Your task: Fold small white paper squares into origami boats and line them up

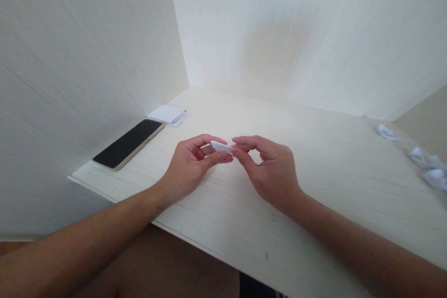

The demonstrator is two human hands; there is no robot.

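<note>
A small piece of folded white paper (220, 147) is held just above the desk, between my two hands. My left hand (190, 163) pinches it between thumb and fingers. From the other side, my right hand (270, 165) has its thumb and fingers closed at the paper's right end. The right index finger curves above the thumb. Parts of the paper are hidden behind the fingertips.
A black-screened phone (129, 144) lies at the left edge of the pale desk (331, 186). Behind it rests a stack of white paper sheets (168, 114). Several folded white paper pieces (436, 179) lie at the far right. Walls enclose the back and sides.
</note>
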